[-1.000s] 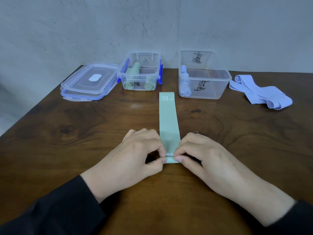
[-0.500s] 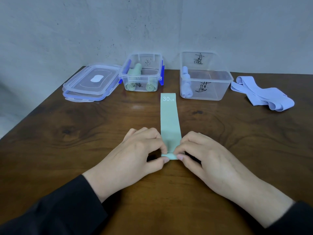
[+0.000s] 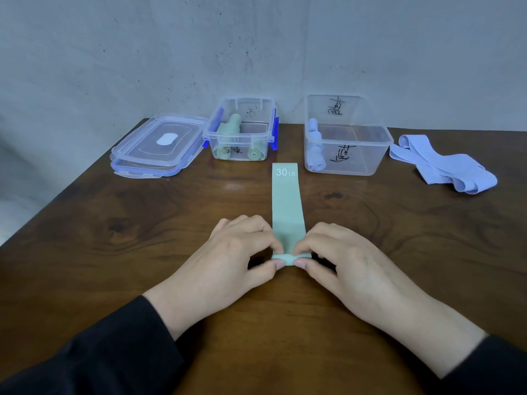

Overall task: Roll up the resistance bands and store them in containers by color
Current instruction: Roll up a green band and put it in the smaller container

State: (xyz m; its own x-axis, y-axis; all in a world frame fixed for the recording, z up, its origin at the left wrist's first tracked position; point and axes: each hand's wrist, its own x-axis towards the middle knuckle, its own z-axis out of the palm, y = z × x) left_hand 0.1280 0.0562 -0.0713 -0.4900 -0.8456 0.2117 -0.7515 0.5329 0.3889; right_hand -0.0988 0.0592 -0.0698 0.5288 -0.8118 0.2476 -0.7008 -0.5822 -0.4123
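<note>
Since a second ago the near end of the green band (image 3: 288, 206) has gone from a flat fold to a small roll, pinched between the thumb and curled fingers of the left hand (image 3: 228, 260) and of the right hand (image 3: 350, 266), and the roll has crept a little away from the person, so the rolling looks only just begun, with most of the strip lying flat beyond the fingertips toward its "30 LB" mark. Beyond that far end and to the left of the fingers, the green container (image 3: 241, 129) holds rolled green bands (three, as far as I can tell); beyond and to their right, the blue container (image 3: 346, 135) holds rolled blue ones, with unrolled blue bands (image 3: 445, 163) farther right, and stacked lids (image 3: 156, 146) far left.
</note>
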